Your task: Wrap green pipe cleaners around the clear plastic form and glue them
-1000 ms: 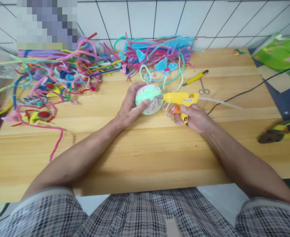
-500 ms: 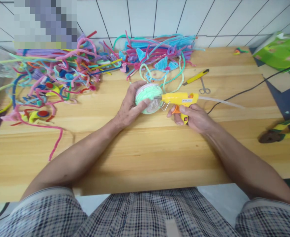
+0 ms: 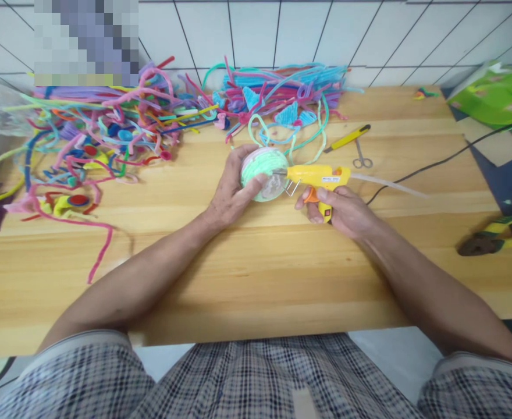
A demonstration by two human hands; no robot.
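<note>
My left hand [image 3: 237, 185] is closed around a round, clear ball [image 3: 274, 185] partly wrapped in mint-green and pale pink fuzzy strands, its thumb lying across the front. In my right hand [image 3: 341, 210] is a yellow hot glue gun [image 3: 315, 173], held by the handle with fingers at the orange trigger. The metal nozzle points left and meets the ball's surface, or comes very close to it; which one I cannot tell. A translucent glue stick [image 3: 389, 183] sticks out of the gun's back. Behind the ball curl loose light-green pipe cleaners [image 3: 294, 142].
A heap of coloured pipe cleaners [image 3: 120, 125] covers the back left, with a bundle [image 3: 282, 81] along the tiled wall. A yellow utility knife [image 3: 347, 138] and small scissors [image 3: 361, 157] lie behind the gun. Pliers [image 3: 485, 238] rest at right; a black cord [image 3: 439, 156] crosses there.
The view has shifted very slightly. Both hands, the ball and the glue gun keep almost the same positions relative to each other.
</note>
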